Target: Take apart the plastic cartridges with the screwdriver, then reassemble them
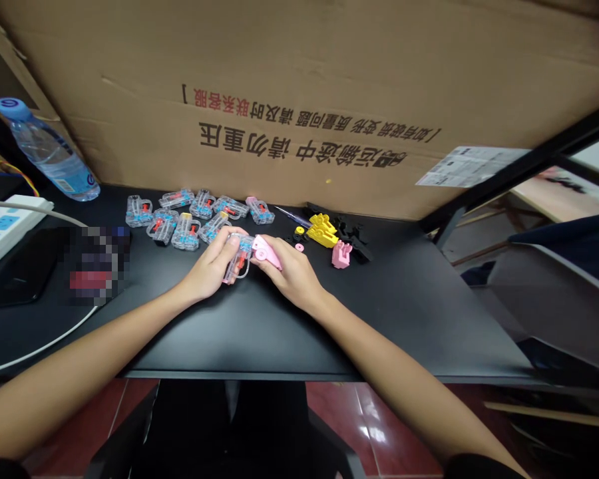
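Observation:
My left hand (212,263) is closed around a clear plastic toy body (241,256) with blue and orange-red parts inside and a see-through loop at its lower side. Pinched in my right hand (294,273) is a pink plastic piece (265,253) with a round disc on it. The pink piece meets the upper right end of the clear body; whether the two are joined I cannot tell. Behind my hands lie several similar clear toy bodies (185,231). To the right are yellow pieces (322,230), a pink piece with prongs (341,254) and black pieces (357,241).
A big cardboard sheet (299,80) stands along the back of the black table (379,313). On the left are a water bottle (54,156), a white power strip (12,223), a cable (70,332) and a dark phone-like slab (22,269). A thin pointed tool (294,216) lies near the yellow pieces.

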`<state>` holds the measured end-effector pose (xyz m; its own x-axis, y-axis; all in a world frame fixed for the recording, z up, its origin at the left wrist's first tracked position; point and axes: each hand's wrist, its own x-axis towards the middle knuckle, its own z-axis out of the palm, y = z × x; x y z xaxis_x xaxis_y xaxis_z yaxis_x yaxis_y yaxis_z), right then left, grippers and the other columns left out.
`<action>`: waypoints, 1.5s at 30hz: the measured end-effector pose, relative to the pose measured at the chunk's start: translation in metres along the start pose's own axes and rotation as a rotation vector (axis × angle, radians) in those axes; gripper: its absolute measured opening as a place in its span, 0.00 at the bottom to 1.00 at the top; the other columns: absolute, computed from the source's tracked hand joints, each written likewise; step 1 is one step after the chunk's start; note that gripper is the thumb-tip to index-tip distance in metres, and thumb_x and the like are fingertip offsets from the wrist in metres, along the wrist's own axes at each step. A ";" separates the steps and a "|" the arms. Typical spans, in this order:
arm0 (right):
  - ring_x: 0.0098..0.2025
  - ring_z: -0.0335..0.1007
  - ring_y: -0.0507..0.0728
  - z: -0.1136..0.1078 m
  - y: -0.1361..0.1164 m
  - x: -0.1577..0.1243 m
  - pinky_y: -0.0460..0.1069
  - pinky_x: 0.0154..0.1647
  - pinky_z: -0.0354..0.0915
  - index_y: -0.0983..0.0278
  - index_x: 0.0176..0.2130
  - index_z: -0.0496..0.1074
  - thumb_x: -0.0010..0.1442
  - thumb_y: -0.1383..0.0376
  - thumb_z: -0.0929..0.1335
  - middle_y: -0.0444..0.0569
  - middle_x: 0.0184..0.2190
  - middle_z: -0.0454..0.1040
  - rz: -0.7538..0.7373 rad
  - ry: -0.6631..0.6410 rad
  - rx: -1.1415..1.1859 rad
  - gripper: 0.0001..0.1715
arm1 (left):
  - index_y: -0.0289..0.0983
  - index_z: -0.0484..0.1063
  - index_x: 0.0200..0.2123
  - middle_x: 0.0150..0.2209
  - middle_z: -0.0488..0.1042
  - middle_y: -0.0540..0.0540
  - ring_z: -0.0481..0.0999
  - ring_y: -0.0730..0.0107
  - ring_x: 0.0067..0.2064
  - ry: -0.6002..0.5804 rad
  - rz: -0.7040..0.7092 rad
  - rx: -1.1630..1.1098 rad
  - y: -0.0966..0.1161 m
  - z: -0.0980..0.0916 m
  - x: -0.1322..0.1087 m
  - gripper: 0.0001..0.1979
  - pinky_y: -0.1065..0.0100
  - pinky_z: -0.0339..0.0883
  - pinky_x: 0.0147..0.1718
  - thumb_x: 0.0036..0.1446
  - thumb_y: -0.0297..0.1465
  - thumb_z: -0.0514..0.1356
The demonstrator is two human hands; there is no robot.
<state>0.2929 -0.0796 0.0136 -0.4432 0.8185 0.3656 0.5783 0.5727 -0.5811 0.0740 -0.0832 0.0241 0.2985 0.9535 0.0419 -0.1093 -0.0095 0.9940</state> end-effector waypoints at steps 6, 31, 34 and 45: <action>0.60 0.78 0.73 0.003 0.003 -0.001 0.68 0.60 0.76 0.56 0.78 0.58 0.75 0.40 0.63 0.62 0.61 0.77 -0.054 -0.109 -0.013 0.43 | 0.44 0.68 0.50 0.22 0.69 0.55 0.66 0.71 0.18 0.025 0.003 -0.005 -0.002 -0.002 0.002 0.25 0.70 0.60 0.17 0.67 0.58 0.61; 0.54 0.79 0.71 0.001 0.007 0.002 0.64 0.54 0.78 0.67 0.80 0.52 0.76 0.37 0.56 0.66 0.55 0.79 -0.156 -0.214 -0.195 0.50 | 0.40 0.67 0.51 0.25 0.68 0.57 0.65 0.75 0.19 -0.117 0.032 0.117 -0.002 -0.007 0.000 0.21 0.74 0.60 0.16 0.73 0.52 0.57; 0.48 0.79 0.64 0.000 0.002 0.003 0.60 0.52 0.77 0.62 0.78 0.57 0.79 0.43 0.57 0.58 0.51 0.79 -0.039 -0.107 0.102 0.41 | 0.40 0.67 0.52 0.25 0.69 0.56 0.67 0.74 0.21 -0.082 0.041 0.073 -0.004 -0.005 0.002 0.22 0.73 0.62 0.18 0.72 0.53 0.59; 0.25 0.68 0.52 -0.007 0.011 0.015 0.50 0.27 0.71 0.58 0.54 0.74 0.66 0.42 0.74 0.40 0.30 0.73 0.296 0.216 0.668 0.29 | 0.36 0.75 0.44 0.32 0.78 0.48 0.75 0.71 0.27 -0.099 -0.003 0.198 0.003 -0.021 0.013 0.19 0.71 0.67 0.23 0.62 0.47 0.68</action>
<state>0.2972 -0.0603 0.0178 -0.1507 0.9637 0.2205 0.0839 0.2347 -0.9684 0.0571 -0.0648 0.0257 0.3913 0.9194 0.0390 0.0772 -0.0750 0.9942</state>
